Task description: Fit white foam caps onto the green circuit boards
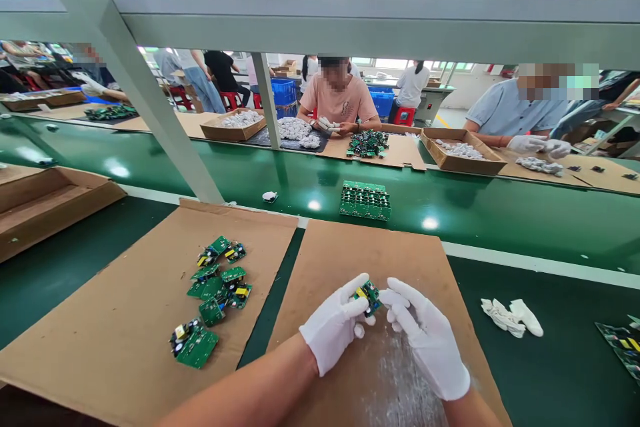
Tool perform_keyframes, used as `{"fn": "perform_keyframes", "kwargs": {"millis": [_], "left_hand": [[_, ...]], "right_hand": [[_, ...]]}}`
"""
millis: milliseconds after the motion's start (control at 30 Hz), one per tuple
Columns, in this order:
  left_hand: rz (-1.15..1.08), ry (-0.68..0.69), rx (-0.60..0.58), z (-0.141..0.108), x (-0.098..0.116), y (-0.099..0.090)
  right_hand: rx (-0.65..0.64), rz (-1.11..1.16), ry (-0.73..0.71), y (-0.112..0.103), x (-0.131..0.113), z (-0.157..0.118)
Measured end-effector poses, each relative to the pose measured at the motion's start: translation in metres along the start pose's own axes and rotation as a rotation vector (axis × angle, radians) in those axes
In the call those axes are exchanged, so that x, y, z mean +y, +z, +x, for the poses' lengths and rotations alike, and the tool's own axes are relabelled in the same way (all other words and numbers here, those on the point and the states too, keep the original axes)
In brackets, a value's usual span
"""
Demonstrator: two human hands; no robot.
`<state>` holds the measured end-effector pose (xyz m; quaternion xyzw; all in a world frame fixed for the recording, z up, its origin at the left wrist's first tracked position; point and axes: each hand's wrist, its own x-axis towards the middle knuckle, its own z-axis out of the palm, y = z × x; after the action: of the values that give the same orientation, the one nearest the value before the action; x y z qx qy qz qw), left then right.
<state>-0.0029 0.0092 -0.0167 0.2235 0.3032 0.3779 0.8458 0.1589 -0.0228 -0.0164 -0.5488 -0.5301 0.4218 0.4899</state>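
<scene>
My left hand (336,323), in a white glove, grips a small green circuit board (369,297) between thumb and fingers. A yellow part and other components show on the board's face. At its right edge is my right hand (424,333), also gloved in white. The right fingertips are drawn together against or very near the board; whether they pinch a part there is hidden. Both hands are above a brown cardboard sheet (345,253) with whitish smears. On another cardboard sheet (125,307) to the left lie several loose circuit boards (210,310).
A green conveyor belt (300,177) crosses ahead, carrying a block of boards (365,200) and a small white-topped piece (270,197). Crumpled white gloves (511,317) lie right. A cardboard tray (50,203) stands left. A slanted metal post (135,80) rises ahead. Co-workers sit across the belt.
</scene>
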Motion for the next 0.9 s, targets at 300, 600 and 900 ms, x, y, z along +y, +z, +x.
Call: {"fn": "perform_keyframes", "kwargs": {"millis": [300,600,900], "left_hand": [[0.088,0.082,0.097,0.000,-0.001,0.005],[0.229,0.160,0.069,0.004,-0.008,0.007],[0.254,0.191,0.006,-0.005,-0.004,0.014]], "right_hand": [[0.131,-0.462,-0.343,0.006,-0.002,-0.003],[0.078,-0.744,-0.555,0.006,0.000,0.003],[0.064,-0.730,-0.553,0.011,0.005,0.004]]}}
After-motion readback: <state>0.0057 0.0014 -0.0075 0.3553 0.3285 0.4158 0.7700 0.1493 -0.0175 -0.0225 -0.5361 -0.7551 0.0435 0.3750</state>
